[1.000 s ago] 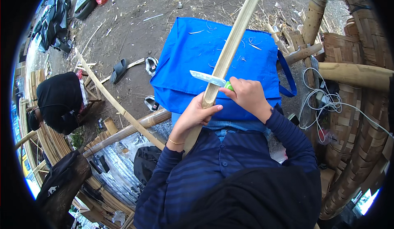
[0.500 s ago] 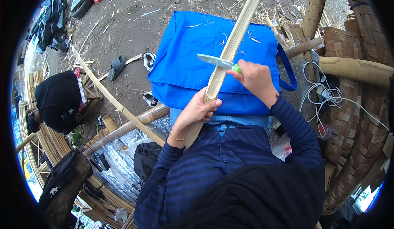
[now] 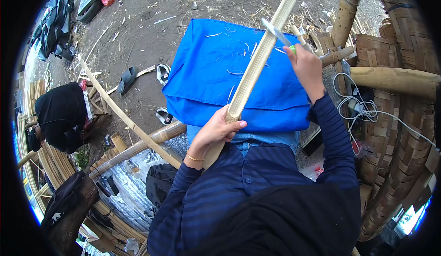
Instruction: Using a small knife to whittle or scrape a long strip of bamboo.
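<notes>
A long bamboo strip [image 3: 257, 63] is gripped near its lower end by the left hand [image 3: 215, 134], fingers wrapped around it, over a blue cloth [image 3: 206, 77]. Farther up, a green-handled knife [image 3: 281, 36] is clasped in the right hand [image 3: 307, 67] against the strip.

Bare dirt ground [image 3: 151, 49] fills the upper left of the frame, strewn with bamboo chips and straw, carrying a pair of sandals [image 3: 126, 79] at centre left, a long bamboo slat [image 3: 124, 116] running diagonally below them, and a dark heap of clothes [image 3: 55, 24] at far upper left.
</notes>
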Action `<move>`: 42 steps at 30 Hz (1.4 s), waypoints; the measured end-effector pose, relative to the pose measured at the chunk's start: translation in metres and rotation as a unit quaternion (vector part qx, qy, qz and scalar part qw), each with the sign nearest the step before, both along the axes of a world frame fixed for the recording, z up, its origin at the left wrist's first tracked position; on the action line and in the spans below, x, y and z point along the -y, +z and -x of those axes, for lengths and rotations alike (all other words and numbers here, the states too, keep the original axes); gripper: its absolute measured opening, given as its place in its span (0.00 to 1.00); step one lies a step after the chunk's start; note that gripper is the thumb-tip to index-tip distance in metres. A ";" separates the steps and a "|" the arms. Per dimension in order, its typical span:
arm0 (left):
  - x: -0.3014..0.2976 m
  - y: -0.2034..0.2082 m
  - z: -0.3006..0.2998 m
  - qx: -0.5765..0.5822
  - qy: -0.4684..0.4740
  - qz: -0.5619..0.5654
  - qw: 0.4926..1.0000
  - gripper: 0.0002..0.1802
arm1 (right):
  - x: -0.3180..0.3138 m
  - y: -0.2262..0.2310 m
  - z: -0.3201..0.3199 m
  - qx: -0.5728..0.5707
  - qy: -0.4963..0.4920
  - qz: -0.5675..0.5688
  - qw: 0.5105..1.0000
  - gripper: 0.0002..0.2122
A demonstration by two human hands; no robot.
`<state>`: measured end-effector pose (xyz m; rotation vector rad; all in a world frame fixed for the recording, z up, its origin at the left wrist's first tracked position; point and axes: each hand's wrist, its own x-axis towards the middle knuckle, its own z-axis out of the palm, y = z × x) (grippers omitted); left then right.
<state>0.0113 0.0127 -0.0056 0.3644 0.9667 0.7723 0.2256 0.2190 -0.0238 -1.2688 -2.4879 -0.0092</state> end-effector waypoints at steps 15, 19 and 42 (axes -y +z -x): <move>0.003 -0.026 0.016 0.194 0.029 0.030 0.980 0.14 | 0.110 0.007 0.039 -0.088 0.196 0.178 0.960 0.19; 0.003 -0.027 0.014 0.155 0.006 0.020 0.988 0.17 | 0.113 0.009 0.038 -0.060 0.207 0.168 0.962 0.19; 0.002 -0.004 0.011 0.046 0.033 -0.012 0.998 0.19 | 0.044 0.005 0.015 -0.036 0.055 0.017 0.998 0.19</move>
